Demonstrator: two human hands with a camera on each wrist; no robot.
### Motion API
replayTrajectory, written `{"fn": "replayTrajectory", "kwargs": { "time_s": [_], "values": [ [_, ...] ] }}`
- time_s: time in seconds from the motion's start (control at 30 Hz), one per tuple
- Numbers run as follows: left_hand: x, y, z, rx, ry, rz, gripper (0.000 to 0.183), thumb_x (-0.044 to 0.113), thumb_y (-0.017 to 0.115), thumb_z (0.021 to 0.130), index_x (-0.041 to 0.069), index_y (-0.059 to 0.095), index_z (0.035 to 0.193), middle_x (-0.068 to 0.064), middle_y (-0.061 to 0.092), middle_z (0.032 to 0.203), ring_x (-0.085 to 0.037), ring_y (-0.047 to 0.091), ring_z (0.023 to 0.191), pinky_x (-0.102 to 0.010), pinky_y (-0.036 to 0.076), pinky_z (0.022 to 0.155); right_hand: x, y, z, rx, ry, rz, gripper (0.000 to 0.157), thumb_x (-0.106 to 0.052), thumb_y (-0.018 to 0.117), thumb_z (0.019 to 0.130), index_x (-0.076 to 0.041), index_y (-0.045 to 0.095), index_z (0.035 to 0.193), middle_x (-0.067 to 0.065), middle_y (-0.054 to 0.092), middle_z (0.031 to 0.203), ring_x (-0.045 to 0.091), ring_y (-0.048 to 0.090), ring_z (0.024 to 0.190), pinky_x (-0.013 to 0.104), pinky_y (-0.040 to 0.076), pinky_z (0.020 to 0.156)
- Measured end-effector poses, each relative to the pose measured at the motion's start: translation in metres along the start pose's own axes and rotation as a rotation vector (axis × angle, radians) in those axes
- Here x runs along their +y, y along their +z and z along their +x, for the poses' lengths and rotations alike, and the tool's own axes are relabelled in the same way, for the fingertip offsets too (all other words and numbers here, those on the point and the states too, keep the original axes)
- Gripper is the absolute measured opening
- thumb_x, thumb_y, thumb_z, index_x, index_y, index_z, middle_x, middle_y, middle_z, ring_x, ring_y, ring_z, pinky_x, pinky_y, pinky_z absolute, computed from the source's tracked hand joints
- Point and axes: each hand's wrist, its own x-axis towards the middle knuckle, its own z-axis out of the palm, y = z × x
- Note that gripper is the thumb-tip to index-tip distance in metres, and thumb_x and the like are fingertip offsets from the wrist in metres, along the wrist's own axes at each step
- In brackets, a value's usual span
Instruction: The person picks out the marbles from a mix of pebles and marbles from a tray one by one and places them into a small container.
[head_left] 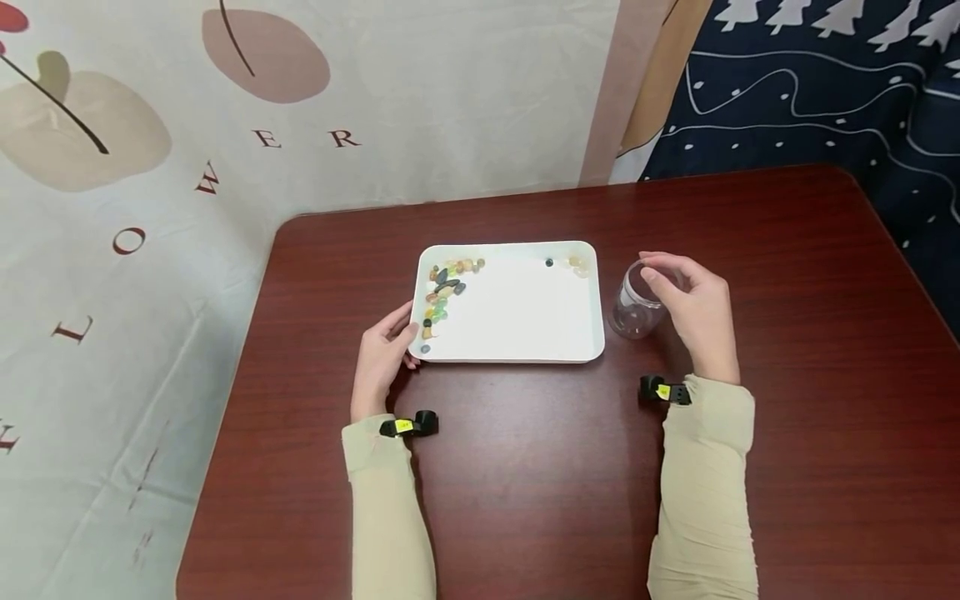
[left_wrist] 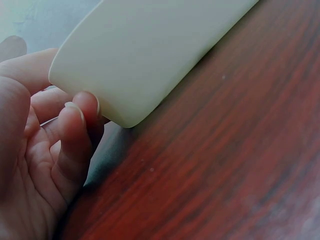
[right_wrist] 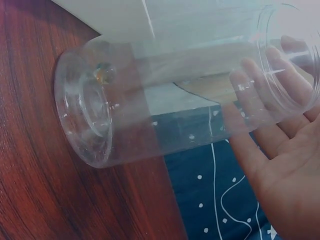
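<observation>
A white tray (head_left: 517,325) lies on the table, with several small glassy stones (head_left: 442,287) along its left side. My left hand (head_left: 381,358) grips the tray's near left corner, thumb on the rim and fingers curled at its side; the left wrist view shows the tray's outer wall (left_wrist: 135,55) close up. To the right of the tray a clear jar (head_left: 633,317) stands upright. My right hand (head_left: 701,308) is at its mouth, thumb and forefinger over the rim. Its other fingers (right_wrist: 245,145) extend beside the wall. One amber-and-clear bead (right_wrist: 105,73) shows inside near the bottom.
A dark bead (head_left: 549,262) and a few pale yellow stones (head_left: 577,265) lie in the tray's far right corner. Beneath everything is a reddish-brown table (head_left: 525,483). A pale printed cloth (head_left: 450,100) and a navy patterned cloth (head_left: 810,108) hang behind it.
</observation>
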Motion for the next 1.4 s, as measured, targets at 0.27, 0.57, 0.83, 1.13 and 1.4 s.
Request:
{"fn": "replayTrajectory", "kwargs": {
  "time_s": [0.27, 0.57, 0.83, 1.13, 1.4],
  "values": [
    [0.002, -0.001, 0.0, -0.003, -0.006, 0.008, 0.041, 0.016, 0.057, 0.087, 0.013, 0.051, 0.127, -0.012, 0.055, 0.119, -0.018, 0.052, 0.041, -0.033, 0.048, 0.041, 0.002, 0.001, 0.0, 0.0, -0.007, 0.034, 0.032, -0.029, 0.063, 0.082, -0.014, 0.064, 0.111, -0.002, 0.059, 0.115, 0.009, 0.05, 0.111, 0.024, 0.04, 0.093],
    [0.002, -0.003, 0.0, 0.004, 0.008, 0.013, 0.041, 0.016, 0.057, 0.087, 0.014, 0.051, 0.128, -0.012, 0.055, 0.119, -0.02, 0.052, 0.041, -0.034, 0.048, 0.041, -0.014, 0.003, -0.003, 0.002, -0.017, 0.034, 0.034, -0.025, 0.061, 0.085, -0.011, 0.061, 0.115, 0.001, 0.058, 0.117, 0.01, 0.05, 0.11, 0.022, 0.039, 0.093],
    [0.002, -0.002, -0.001, 0.002, 0.003, 0.0, 0.041, 0.015, 0.057, 0.087, 0.013, 0.051, 0.128, -0.012, 0.054, 0.121, -0.02, 0.051, 0.041, -0.032, 0.048, 0.04, -0.025, 0.003, -0.005, 0.088, -0.089, 0.011, 0.033, -0.024, 0.062, 0.084, -0.017, 0.061, 0.116, 0.0, 0.056, 0.118, 0.011, 0.052, 0.107, 0.025, 0.042, 0.091],
    [0.004, -0.003, -0.001, -0.009, 0.018, 0.008, 0.041, 0.015, 0.057, 0.087, 0.013, 0.051, 0.127, -0.012, 0.055, 0.119, -0.019, 0.052, 0.041, -0.033, 0.048, 0.04, -0.024, 0.001, -0.002, 0.21, -0.19, -0.009, 0.033, -0.024, 0.064, 0.082, -0.024, 0.061, 0.115, -0.007, 0.054, 0.12, 0.008, 0.045, 0.113, 0.028, 0.036, 0.098],
    [0.003, -0.004, -0.002, -0.008, -0.002, 0.032, 0.042, 0.016, 0.056, 0.087, 0.015, 0.05, 0.128, -0.011, 0.054, 0.121, -0.02, 0.051, 0.041, -0.034, 0.049, 0.042, -0.041, 0.009, -0.008, 0.284, -0.262, 0.003, 0.03, -0.019, 0.064, 0.082, -0.02, 0.064, 0.112, -0.005, 0.057, 0.115, 0.011, 0.049, 0.109, 0.03, 0.038, 0.095]
  ]
}}
